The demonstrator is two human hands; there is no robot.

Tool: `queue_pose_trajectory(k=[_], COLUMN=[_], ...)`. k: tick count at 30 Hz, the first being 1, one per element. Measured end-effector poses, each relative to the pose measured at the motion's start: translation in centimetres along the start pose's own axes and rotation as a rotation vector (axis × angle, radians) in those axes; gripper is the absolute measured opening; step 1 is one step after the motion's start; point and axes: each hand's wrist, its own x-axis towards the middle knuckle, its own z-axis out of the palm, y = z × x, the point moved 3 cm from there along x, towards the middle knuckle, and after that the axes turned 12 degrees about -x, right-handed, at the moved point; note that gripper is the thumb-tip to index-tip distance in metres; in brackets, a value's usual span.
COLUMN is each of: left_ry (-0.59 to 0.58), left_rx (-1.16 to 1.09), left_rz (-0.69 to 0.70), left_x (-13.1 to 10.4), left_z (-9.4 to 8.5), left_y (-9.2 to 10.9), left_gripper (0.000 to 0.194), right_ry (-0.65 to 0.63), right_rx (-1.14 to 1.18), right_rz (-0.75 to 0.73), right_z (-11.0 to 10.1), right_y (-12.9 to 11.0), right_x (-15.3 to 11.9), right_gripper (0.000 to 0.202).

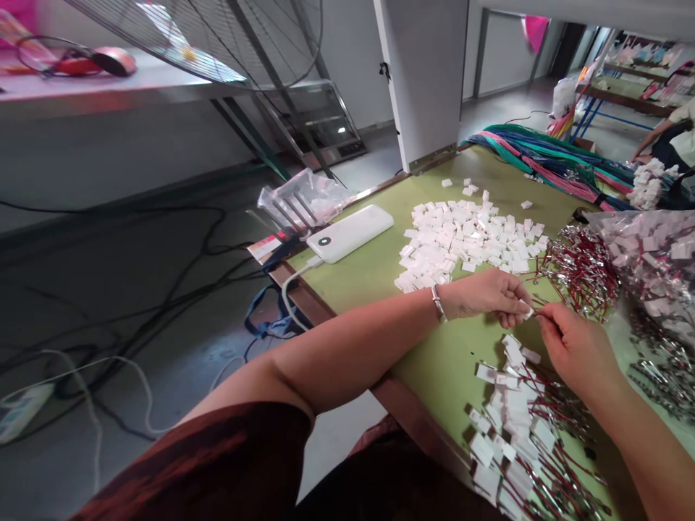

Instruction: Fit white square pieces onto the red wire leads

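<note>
Dozens of small, boxy white housings (461,235) are lying in a loose heap right of the frame's centre, all flat faces and squared corners. Thin red wires (580,271) with shiny ends are bristling in a tangle beside them, next to a crinkled clear bag (651,239) at the right edge. Wired pieces (513,405) are spreading over the lower right, their dark red leads fanning rightward.

Your left hand (502,298) is pinching a single housing (527,312) at centre right, fingers curled and the left forearm (358,340) stretching in from the lower left. Your right hand (578,347) is facing it closely, thumb and fingers gripping a thin lead (537,312); you are covering the rest of it, so whether it is seated inside cannot be told.

Beneath that forearm, the green tabletop (358,286) is ending in a brown edge (407,412). A smooth white power bank (352,233) is lying near its left corner. Bare green is opening between power bank and heap, and again below your left wrist.
</note>
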Motion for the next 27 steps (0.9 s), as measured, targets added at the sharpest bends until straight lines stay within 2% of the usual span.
queue_pose_trajectory(k=[4, 6, 7, 8, 9, 11, 12, 13, 15, 17, 19, 24, 27], left_ry=[-0.034, -0.054, -0.025, 0.033, 0.148, 0.513, 0.619, 0.65, 0.648, 0.627, 0.625, 0.592, 0.645], left_rx=[0.135, 0.336, 0.467, 0.612, 0.745, 0.988, 1.102, 1.208, 1.344, 1.408, 1.432, 1.446, 1.325], left_rz=[-0.06, -0.041, 0.006, 0.078, 0.177, 0.337, 0.355, 0.319, 0.243, 0.205, 0.209, 0.252, 0.317], left_x=[0.0, -0.2, -0.4, -0.7, -1.0, -1.8, -2.1, -2.2, -2.0, -1.7, -1.5, -1.1, -1.4], left_z=[0.7, 0.8, 0.6, 0.1, -0.7, -2.7, -3.7, -4.4, -5.4, -5.7, -5.5, -4.8, -4.4], left_y=[-0.5, 0.1, 0.7, 1.6, 2.6, 4.4, 4.9, 5.0, 4.8, 4.3, 4.0, 3.9, 4.4], left_gripper=[0.013, 0.015, 0.019, 0.023, 0.028, 0.025, 0.022, 0.018, 0.015, 0.015, 0.016, 0.01, 0.007], right_ry=[-0.1, -0.17, -0.205, -0.243, -0.287, -0.403, -0.447, -0.463, -0.377, -0.207, -0.112, -0.11, -0.087], right_rx=[0.036, 0.106, 0.157, 0.216, 0.28, 0.404, 0.448, 0.467, 0.421, 0.278, 0.12, -0.15, -0.115], right_rz=[0.001, 0.021, 0.03, 0.034, 0.028, -0.014, -0.032, -0.033, 0.031, 0.117, 0.102, 0.041, 0.049], right_z=[0.7, 0.8, 0.7, 0.5, 0.2, -0.2, -0.4, -0.5, -0.4, -0.1, 0.7, 2.4, 2.4], right_y=[0.1, 0.0, -0.1, -0.2, -0.3, -0.3, -0.1, 0.3, 1.7, 2.9, 3.1, 1.3, 1.3], right_x=[-0.2, -0.2, -0.2, -0.3, -0.4, -0.6, -0.6, -0.5, 0.0, 0.9, 1.6, 2.1, 2.0], right_gripper=[0.021, 0.02, 0.02, 0.02, 0.02, 0.023, 0.025, 0.026, 0.025, 0.021, 0.019, 0.022, 0.024])
